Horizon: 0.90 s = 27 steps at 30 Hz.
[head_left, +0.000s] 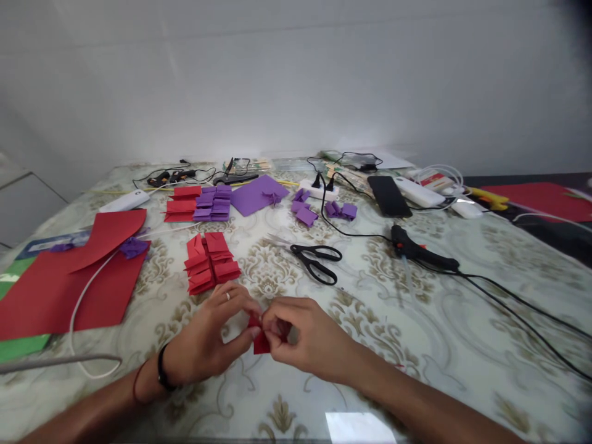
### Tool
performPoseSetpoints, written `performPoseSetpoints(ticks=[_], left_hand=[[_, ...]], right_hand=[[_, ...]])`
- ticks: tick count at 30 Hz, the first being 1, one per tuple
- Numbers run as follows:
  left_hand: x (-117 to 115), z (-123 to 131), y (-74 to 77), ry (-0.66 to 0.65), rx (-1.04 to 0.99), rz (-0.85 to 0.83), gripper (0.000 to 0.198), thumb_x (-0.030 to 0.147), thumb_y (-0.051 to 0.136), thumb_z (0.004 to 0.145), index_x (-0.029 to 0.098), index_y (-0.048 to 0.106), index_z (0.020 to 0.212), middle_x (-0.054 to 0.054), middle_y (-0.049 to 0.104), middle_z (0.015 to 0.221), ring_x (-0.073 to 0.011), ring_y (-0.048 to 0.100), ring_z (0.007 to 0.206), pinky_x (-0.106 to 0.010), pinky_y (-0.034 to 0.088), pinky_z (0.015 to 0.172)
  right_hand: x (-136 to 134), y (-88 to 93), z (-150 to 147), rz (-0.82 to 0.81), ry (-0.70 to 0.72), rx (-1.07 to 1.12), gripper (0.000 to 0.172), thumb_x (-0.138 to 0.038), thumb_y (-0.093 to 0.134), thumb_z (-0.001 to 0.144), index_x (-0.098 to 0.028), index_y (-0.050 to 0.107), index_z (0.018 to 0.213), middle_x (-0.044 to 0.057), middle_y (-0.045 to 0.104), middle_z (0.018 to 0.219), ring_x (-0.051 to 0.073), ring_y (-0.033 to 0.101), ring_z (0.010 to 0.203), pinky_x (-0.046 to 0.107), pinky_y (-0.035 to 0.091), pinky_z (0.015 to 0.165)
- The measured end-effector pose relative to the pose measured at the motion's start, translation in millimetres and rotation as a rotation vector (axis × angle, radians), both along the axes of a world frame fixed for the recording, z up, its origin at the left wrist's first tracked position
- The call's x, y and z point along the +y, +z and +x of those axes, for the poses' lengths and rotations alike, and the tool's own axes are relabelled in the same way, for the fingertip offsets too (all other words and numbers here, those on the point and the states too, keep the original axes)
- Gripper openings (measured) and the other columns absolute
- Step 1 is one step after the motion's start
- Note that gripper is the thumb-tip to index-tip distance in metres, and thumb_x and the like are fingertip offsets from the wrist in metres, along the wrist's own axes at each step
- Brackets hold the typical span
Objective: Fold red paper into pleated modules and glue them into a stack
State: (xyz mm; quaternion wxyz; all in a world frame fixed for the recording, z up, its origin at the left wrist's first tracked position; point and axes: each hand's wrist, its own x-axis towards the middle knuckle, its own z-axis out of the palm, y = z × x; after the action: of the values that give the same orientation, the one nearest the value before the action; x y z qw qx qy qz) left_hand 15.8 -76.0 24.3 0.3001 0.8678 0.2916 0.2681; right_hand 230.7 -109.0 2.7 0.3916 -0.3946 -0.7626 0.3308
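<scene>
Low over the front middle of the table, a small piece of red paper sits between my two hands. My left hand, with a ring and a black wristband, pinches its left upper part between thumb and fingers. My right hand is closed on the paper's right side, and its fingers hide much of it. Just beyond my left hand lie several folded red paper pieces in rows. Black-handled scissors rest farther off, blades pointing left, touched by neither hand.
Large red sheets and a white cable lie at left. Purple folded pieces and a purple sheet are behind. A black glue gun with trailing cord, a phone and a power strip stand right and back.
</scene>
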Motion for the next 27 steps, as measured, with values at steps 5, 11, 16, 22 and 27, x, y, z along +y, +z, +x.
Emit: performPoseSetpoints(ticks=[5,11,16,22,27], left_hand=[[0.2,-0.8,-3.2,-0.005,0.030,0.055,0.012,0.011,0.065,0.089,0.023,0.068,0.091,-0.002,0.069,0.094,-0.0216,0.058,0.099,-0.037,0.049,0.094],[-0.9,0.8,-4.5,-0.006,0.008,0.087,0.015,0.007,0.066,0.087,0.022,0.068,0.090,-0.002,0.069,0.095,-0.0200,0.057,0.099,-0.037,0.048,0.097],[-2.7,3.5,-3.2,-0.016,-0.058,0.142,0.016,0.007,0.063,0.089,0.022,0.066,0.092,-0.002,0.070,0.093,-0.0200,0.059,0.097,-0.036,0.050,0.091],[-4.9,1.6,5.6,-0.015,-0.086,0.187,0.019,0.003,0.059,0.085,0.022,0.059,0.088,-0.001,0.065,0.091,-0.0195,0.058,0.093,-0.037,0.049,0.089],[-1.8,-3.0,9.5,-0.004,-0.113,0.175,0.017,0.004,0.059,0.086,0.020,0.058,0.086,-0.001,0.060,0.088,-0.0196,0.056,0.091,-0.036,0.049,0.086]], right_hand=[[-0.5,1.5,-0.1,0.045,-0.010,-0.011,0.015,-0.004,0.062,0.073,-0.019,0.060,0.073,-0.004,0.059,0.069,0.010,0.054,0.062,0.021,0.041,0.061],[0.2,-2.2,-0.4,0.058,-0.018,-0.009,0.013,-0.007,0.063,0.075,-0.019,0.062,0.076,-0.003,0.060,0.071,0.012,0.056,0.064,0.023,0.043,0.063],[-1.3,-0.1,-2.5,0.051,-0.026,0.039,0.013,-0.007,0.061,0.076,-0.021,0.062,0.076,-0.002,0.059,0.072,0.013,0.056,0.066,0.024,0.044,0.064],[-3.1,9.2,-0.2,0.017,-0.009,0.097,0.016,-0.005,0.059,0.073,-0.021,0.059,0.074,-0.004,0.057,0.070,0.012,0.054,0.065,0.024,0.043,0.065],[-0.4,9.9,4.3,0.005,-0.032,0.088,0.016,-0.004,0.059,0.071,-0.020,0.058,0.074,-0.004,0.058,0.070,0.012,0.054,0.066,0.024,0.042,0.065]])
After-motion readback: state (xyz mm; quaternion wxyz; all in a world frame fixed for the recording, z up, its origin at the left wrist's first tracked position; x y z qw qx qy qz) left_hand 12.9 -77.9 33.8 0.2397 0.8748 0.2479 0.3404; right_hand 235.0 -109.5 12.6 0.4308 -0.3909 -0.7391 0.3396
